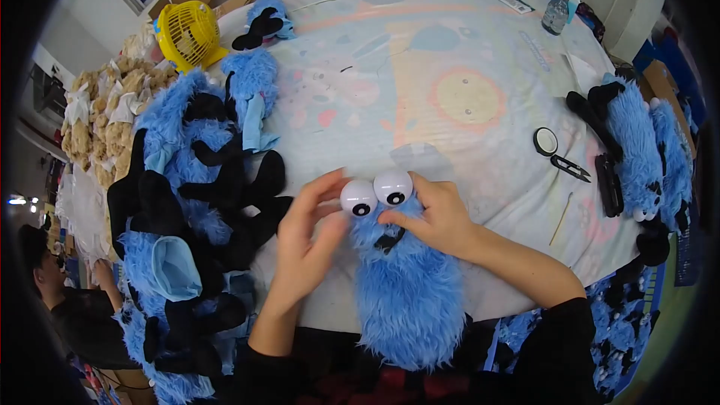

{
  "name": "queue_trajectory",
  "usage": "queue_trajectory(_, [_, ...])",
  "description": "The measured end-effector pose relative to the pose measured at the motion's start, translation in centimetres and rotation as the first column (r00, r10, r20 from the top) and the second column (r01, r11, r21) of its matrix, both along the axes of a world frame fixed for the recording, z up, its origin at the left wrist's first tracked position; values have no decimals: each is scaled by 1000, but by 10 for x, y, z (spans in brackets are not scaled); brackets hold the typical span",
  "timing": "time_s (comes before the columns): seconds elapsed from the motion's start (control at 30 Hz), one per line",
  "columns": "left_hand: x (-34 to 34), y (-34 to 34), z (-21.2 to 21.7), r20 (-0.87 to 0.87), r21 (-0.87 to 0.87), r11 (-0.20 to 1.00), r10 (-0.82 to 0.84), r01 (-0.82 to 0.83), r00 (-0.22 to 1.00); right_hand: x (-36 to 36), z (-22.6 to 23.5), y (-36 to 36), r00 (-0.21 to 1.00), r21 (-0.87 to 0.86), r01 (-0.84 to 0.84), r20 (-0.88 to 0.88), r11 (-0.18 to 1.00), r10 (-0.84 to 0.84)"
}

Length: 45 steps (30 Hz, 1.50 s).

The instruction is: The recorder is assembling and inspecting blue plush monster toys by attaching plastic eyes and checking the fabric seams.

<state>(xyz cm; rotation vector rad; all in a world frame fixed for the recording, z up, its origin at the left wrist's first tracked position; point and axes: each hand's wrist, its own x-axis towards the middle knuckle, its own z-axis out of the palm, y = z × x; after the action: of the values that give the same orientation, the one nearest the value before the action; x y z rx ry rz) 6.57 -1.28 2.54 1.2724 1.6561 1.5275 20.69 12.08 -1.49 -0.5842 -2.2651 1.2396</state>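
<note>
- The blue furry toy [409, 296] lies between the hands and runs from them toward the person; its long axis points nearly straight back at the body, the lower end slanting slightly to the right.
- The right hand [427, 210] is the nearer one: it grips the head end, thumb across the face just below the eyes, fingers partly hidden behind.
- The left hand [315, 217] stands just beside the head on the other side, fingers loosely curved and parted from the thumb, gripping nothing visible; whether a fingertip touches, I cannot tell.
- Two white bulging eyes [394, 188] sit side by side between the hands, with a small black mouth [390, 241] below them, nearer the person.
- Left of the left hand is a heap of blue and black plush pieces [202, 214].
- Beyond the right hand, to its right, lie a thin stick [561, 219], black snips [571, 168] and a tape roll [546, 141]; farther right, more blue plush toys [634, 146].
- Well past both hands, a yellow fan [189, 34] stands far left and a clear bottle [555, 15] far right.
</note>
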Motion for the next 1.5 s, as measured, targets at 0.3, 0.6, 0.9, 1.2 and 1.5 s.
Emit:
queue_trajectory(0.3, [1,19,-29,152,45,978,-209,204,966,-2,-19,7,959,242,38,-281,970,32])
queue_trajectory(0.6, [-15,19,-33,189,-21,949,-306,315,933,-13,-22,11,885,229,-10,-451,973,116])
queue_trajectory(0.9, [-13,21,-35,357,-44,955,-260,294,897,-6,-11,2,924,193,16,-378,981,59])
queue_trajectory(1.2, [-21,9,-34,236,6,927,-365,374,900,0,-21,8,883,507,-61,-375,860,283])
queue_trajectory(1.5, [-10,9,-40,-251,327,924,-118,199,961,-5,-35,14,887,218,-286,-308,933,344])
